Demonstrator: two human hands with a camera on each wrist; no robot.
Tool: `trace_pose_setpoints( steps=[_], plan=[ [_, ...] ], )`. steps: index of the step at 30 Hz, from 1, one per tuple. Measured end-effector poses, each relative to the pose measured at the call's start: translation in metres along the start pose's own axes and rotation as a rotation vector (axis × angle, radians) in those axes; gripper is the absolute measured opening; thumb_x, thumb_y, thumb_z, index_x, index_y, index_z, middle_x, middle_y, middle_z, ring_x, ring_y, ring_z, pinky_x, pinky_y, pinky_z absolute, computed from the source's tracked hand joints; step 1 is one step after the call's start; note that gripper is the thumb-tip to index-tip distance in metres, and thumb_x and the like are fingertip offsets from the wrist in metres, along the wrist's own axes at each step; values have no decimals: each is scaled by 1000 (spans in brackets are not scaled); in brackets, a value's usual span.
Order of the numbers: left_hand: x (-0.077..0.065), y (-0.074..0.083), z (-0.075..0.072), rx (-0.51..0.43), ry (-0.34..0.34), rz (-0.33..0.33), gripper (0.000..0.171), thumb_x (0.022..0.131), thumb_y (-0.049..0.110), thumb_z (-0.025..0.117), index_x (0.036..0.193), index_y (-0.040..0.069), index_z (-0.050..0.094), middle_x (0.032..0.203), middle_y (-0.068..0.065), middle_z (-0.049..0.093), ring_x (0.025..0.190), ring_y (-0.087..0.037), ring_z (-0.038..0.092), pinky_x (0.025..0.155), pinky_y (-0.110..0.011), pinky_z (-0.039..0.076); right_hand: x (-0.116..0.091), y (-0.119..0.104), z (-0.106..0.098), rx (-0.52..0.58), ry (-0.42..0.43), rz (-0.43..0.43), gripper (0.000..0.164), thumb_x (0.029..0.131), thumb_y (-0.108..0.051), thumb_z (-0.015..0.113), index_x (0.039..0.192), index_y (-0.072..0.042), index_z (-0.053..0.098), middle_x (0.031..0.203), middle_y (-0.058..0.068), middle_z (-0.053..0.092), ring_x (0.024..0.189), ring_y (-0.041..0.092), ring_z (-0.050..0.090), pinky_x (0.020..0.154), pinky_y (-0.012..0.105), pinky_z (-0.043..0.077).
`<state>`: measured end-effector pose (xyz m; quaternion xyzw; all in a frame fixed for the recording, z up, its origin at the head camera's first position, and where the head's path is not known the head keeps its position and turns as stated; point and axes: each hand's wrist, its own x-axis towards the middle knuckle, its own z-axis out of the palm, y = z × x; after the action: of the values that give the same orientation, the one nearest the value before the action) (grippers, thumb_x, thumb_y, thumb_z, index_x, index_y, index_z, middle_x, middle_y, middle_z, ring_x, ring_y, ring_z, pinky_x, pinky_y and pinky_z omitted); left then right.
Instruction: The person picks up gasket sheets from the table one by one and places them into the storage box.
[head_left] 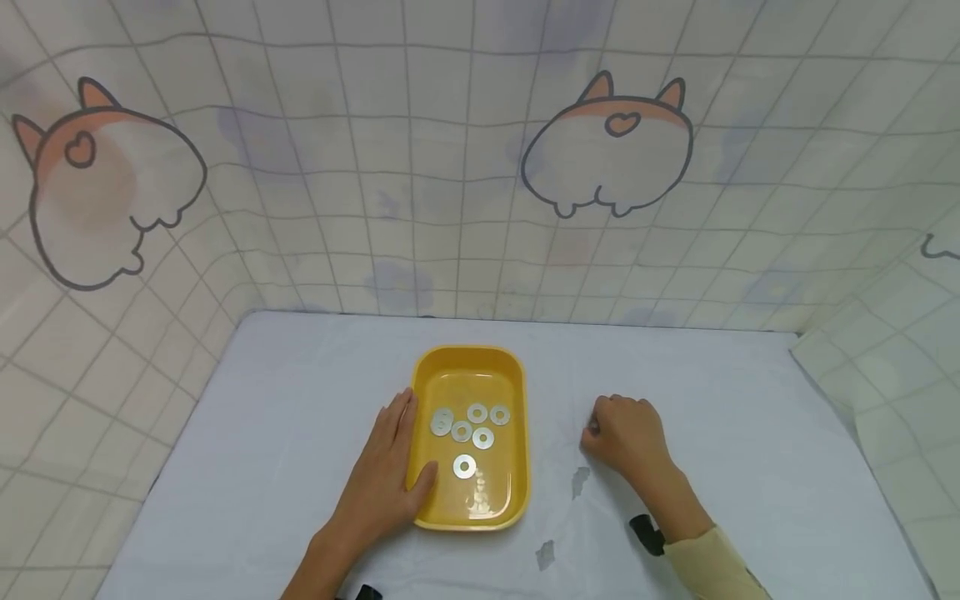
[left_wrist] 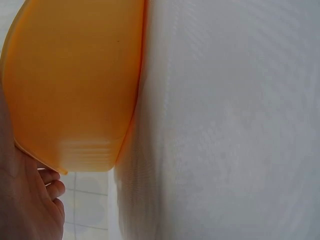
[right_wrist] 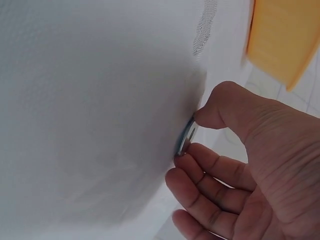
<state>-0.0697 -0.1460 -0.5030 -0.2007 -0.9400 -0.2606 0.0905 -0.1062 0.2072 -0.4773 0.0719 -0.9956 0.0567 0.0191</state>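
My left hand rests along the left rim of a yellow tray, fingers straight and together, with the thumb over the rim. In the left wrist view the tray's outer wall stands beside the palm. Several flat metal washers lie on the tray's floor, a couple of them overlapping at the left. To the right of the tray, my right hand pinches a silver washer on edge between thumb and fingertips, close over the white cloth. The other fingers of that hand are curled.
A white cloth covers the table. Two grey patches mark it between the tray and the right forearm. A tile-patterned curtain with cartoon animals rises behind the table and along both sides.
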Motion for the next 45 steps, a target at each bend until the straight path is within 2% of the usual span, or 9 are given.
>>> trace_pose_setpoints(
  steps=[6, 10, 14, 19, 24, 27, 33, 39, 45],
  plan=[
    [0, -1, 0, 12, 22, 7, 88, 93, 31, 67, 165, -3, 28, 174, -17, 28, 162, -37, 30, 138, -44, 18, 1, -3, 2, -31, -1, -2, 15, 79, -16, 78, 80, -3, 71, 66, 5, 64, 59, 17, 50, 61, 37, 52],
    [-1, -1, -1, 3, 5, -6, 88, 94, 31, 66, 166, -2, 26, 175, -16, 26, 163, -36, 28, 139, -38, 11, -1, -4, 3, -13, 12, 16, 14, 77, -15, 77, 82, -3, 72, 71, 7, 69, 62, 20, 59, 62, 38, 55],
    [-1, -2, -1, 0, 0, -10, 89, 95, 31, 65, 166, -2, 24, 176, -16, 25, 163, -36, 27, 139, -34, 7, -4, -2, 4, 51, 24, 45, 16, 76, -13, 76, 88, -3, 75, 79, 10, 74, 70, 26, 67, 66, 40, 58],
    [-1, -1, 0, 2, 3, -5, 90, 95, 32, 66, 167, -2, 23, 176, -17, 25, 163, -36, 27, 139, -36, 9, -9, 3, 7, 141, 23, 90, 15, 80, -14, 74, 91, -4, 73, 83, 8, 72, 73, 24, 64, 67, 39, 57],
    [-1, -1, 1, -3, 2, -8, 90, 95, 32, 65, 167, -2, 23, 176, -17, 24, 163, -37, 27, 139, -39, 10, -12, 6, 8, 182, 51, 88, 16, 83, -16, 72, 93, -4, 74, 85, 8, 72, 75, 23, 65, 67, 39, 57],
    [-1, -1, 1, -4, -3, -12, 90, 95, 31, 65, 167, -2, 23, 176, -17, 24, 163, -36, 26, 139, -38, 10, -13, 6, 8, 196, 64, 81, 15, 84, -16, 72, 93, -4, 74, 85, 8, 73, 75, 23, 65, 67, 39, 58],
    [-1, -1, 1, 0, -6, -14, 90, 95, 32, 65, 167, -2, 23, 176, -16, 24, 163, -36, 27, 138, -46, 17, -13, 7, 10, 208, 70, 81, 15, 87, -16, 72, 94, -4, 75, 85, 8, 73, 75, 22, 64, 67, 39, 58],
    [-1, -1, 1, 0, -11, -18, 90, 94, 32, 65, 167, -2, 23, 176, -16, 24, 163, -36, 26, 139, -42, 13, -14, 9, 13, 227, 71, 83, 16, 87, -16, 73, 96, -4, 76, 87, 7, 73, 77, 22, 65, 69, 40, 59],
    [-1, -1, 0, 4, -7, -8, 89, 95, 32, 65, 166, -2, 24, 176, -16, 24, 163, -36, 27, 138, -46, 17, -14, 10, 12, 224, 64, 84, 17, 87, -17, 74, 97, -4, 76, 88, 7, 74, 79, 22, 67, 70, 41, 60]
  ],
)
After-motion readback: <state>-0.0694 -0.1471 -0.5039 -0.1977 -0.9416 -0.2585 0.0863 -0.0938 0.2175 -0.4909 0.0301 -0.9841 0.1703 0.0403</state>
